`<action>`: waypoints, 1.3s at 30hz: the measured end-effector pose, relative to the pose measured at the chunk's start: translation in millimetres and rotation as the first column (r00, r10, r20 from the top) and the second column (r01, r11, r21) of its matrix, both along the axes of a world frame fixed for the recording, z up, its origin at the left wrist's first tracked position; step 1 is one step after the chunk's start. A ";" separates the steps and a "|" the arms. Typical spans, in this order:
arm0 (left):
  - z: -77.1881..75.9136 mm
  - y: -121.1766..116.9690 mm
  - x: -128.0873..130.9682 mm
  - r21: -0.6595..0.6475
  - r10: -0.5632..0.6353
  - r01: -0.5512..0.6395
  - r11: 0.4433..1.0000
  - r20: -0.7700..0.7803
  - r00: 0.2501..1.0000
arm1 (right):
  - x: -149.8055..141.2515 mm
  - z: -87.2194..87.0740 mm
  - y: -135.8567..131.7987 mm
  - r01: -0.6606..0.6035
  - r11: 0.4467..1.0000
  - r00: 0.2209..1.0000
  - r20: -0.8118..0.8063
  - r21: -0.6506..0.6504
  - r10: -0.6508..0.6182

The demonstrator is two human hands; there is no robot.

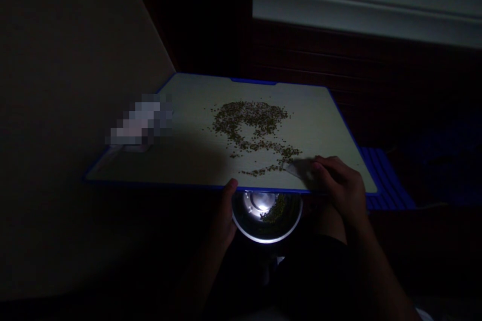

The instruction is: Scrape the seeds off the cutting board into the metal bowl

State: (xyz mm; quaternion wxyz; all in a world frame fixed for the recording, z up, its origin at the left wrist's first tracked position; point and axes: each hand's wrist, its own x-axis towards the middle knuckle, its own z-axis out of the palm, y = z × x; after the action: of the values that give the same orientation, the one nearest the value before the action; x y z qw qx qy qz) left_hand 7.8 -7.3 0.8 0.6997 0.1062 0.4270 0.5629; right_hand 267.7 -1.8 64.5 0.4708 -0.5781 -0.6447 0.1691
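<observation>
A pale board with a blue rim [196, 160] lies in front of me, with a scatter of small greenish grains [250, 123] spread over its middle. Just under the board's near edge sits a shiny steel bowl [267, 233] with a few grains inside. My left hand [224, 215] grips the bowl's left rim, thumb up against the board's edge. My right hand [339, 185] rests on the board's near right corner, fingers curled on a small pale flat piece [295, 168] that touches the trail of grains.
The room is dark. A beige surface [56, 110] fills the left side. A blurred pale object [141, 123] lies at the board's left edge. A blue ribbed mat [387, 180] shows to the right, and a white ledge [361, 5] runs along the top.
</observation>
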 end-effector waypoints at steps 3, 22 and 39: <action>3.1 -0.8 0.8 -0.002 0.071 -0.072 0.997 -0.084 0.994 | -1.1 -1.3 2.5 0.060 0.998 0.998 0.032 0.008 -0.060; -1.4 -0.3 1.2 0.008 0.041 -0.040 0.999 -0.055 0.998 | -2.9 4.4 2.5 -0.132 0.991 0.987 0.094 0.003 0.131; 4.1 -0.2 2.1 -0.006 0.035 -0.035 0.999 -0.043 0.998 | 4.2 -1.2 0.0 -0.278 0.961 0.959 0.066 0.010 0.277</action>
State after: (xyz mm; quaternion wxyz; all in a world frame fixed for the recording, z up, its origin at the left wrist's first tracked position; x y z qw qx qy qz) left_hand 9.8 -7.4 4.9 0.6808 0.1084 0.4454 0.5714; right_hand 271.8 -1.8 63.3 0.4269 -0.4827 -0.7357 0.2085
